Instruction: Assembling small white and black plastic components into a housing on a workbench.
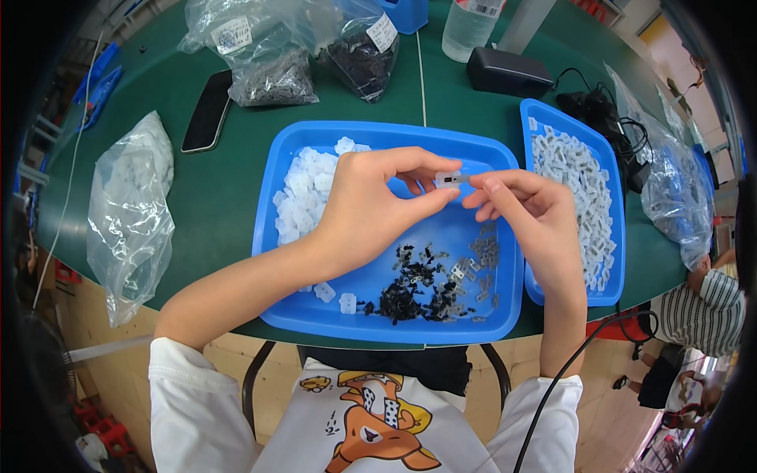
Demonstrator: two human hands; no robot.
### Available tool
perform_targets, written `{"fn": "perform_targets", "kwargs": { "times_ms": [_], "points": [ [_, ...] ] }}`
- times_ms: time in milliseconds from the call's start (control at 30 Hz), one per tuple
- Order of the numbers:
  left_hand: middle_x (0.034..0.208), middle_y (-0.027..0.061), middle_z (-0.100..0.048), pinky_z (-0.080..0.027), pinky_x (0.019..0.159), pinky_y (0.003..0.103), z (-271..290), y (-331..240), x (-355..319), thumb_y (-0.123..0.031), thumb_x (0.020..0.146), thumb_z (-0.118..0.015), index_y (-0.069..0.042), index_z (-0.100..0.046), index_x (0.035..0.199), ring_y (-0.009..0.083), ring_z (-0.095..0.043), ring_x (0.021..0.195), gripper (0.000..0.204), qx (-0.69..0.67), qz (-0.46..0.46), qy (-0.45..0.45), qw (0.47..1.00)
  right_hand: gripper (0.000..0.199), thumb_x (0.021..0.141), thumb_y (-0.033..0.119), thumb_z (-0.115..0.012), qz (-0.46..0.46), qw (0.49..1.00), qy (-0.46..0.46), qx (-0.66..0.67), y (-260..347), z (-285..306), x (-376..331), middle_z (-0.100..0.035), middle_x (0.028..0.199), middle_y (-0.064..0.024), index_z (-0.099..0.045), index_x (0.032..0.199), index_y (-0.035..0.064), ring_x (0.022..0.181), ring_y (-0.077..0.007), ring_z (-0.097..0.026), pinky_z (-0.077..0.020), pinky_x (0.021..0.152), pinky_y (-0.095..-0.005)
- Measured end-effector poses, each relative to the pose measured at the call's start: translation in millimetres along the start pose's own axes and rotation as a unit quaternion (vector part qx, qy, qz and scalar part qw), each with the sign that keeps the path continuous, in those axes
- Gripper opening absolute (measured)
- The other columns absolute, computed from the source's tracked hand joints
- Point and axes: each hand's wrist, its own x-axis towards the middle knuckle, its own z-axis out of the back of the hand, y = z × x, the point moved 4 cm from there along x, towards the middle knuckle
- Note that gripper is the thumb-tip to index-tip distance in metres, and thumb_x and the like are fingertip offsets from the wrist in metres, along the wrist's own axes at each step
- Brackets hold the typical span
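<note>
Apparently mid-assembly, both hands' fingers pinch one small white clip (448, 179) above the blue tray (315, 315); next, careful alignment.

The flat round-edged bench (229, 197) is dark green. On it, the large rectangular plastic tray (481, 154) and the smaller plastic tray to its right (556, 114) are both bright blue. The heap of small plastic pieces (303, 193) in the large tray is translucent white; the scattered tiny clips (410, 288) beside it are black and grey. The flat slab phone (208, 110) is black. The crinkled plastic bags (130, 213) are clear. The person's shirt (371, 426) is white with an orange cartoon print.
</note>
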Motion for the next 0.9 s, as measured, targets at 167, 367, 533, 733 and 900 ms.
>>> {"fn": "perform_targets", "kwargs": {
  "times_ms": [167, 367, 533, 733, 900],
  "points": [
    [0.090, 0.0067, -0.073, -0.049, 0.071, 0.025, -0.6, 1.4, -0.3, -0.011, 0.079, -0.078, -0.003, -0.074, 0.106, 0.0094, -0.062, 0.075, 0.028, -0.005, -0.007, 0.002, 1.000, 0.023, 0.095, 0.016, -0.063, 0.006, 1.000, -0.002, 0.002, -2.0, -1.2, 0.4, -0.071, 0.082, -0.0114, -0.071, 0.095, -0.0057, 0.076, -0.0114, -0.064, -0.0502, 0.074, -0.0252],
    [0.091, 0.0069, -0.073, -0.050, 0.071, 0.024, -1.6, 2.1, -0.5, -0.011, 0.079, -0.079, -0.002, -0.074, 0.104, 0.0096, -0.062, 0.075, 0.027, 0.003, 0.001, 0.011, 1.000, 0.024, 0.093, 0.017, -0.065, 0.016, 1.000, -0.003, -0.017, -6.9, -3.2, 0.9, -0.070, 0.074, -0.0089, -0.071, 0.086, -0.0043, 0.069, -0.0098, -0.064, -0.0494, 0.067, -0.0233],
    [0.091, 0.0069, -0.073, -0.050, 0.071, 0.025, -2.0, 1.9, -1.3, -0.011, 0.079, -0.079, -0.003, -0.074, 0.105, 0.0098, -0.063, 0.076, 0.027, 0.005, 0.002, 0.015, 1.000, 0.023, 0.093, 0.017, -0.066, 0.024, 1.000, 0.005, -0.017, -9.0, -1.8, 3.2, -0.070, 0.073, -0.0084, -0.071, 0.085, -0.0035, 0.068, -0.0090, -0.064, -0.0489, 0.065, -0.0222],
    [0.091, 0.0064, -0.073, -0.050, 0.072, 0.025, -2.3, 1.4, -1.8, -0.010, 0.080, -0.078, -0.003, -0.074, 0.106, 0.0096, -0.063, 0.077, 0.028, -0.003, 0.008, 0.021, 1.000, 0.022, 0.093, 0.016, -0.066, 0.018, 1.000, 0.014, -0.018, -7.5, -2.6, 2.3, -0.070, 0.072, -0.0085, -0.070, 0.083, -0.0035, 0.068, -0.0088, -0.063, -0.0487, 0.065, -0.0221],
    [0.091, 0.0062, -0.072, -0.050, 0.072, 0.024, -2.4, 3.0, -2.6, -0.009, 0.080, -0.077, -0.004, -0.074, 0.107, 0.0095, -0.062, 0.077, 0.027, -0.007, 0.006, 0.023, 1.000, 0.023, 0.092, 0.017, -0.066, 0.019, 1.000, 0.019, -0.015, -6.9, -4.0, 2.1, -0.070, 0.072, -0.0086, -0.070, 0.082, -0.0034, 0.068, -0.0088, -0.063, -0.0482, 0.064, -0.0219]
  ]
}}
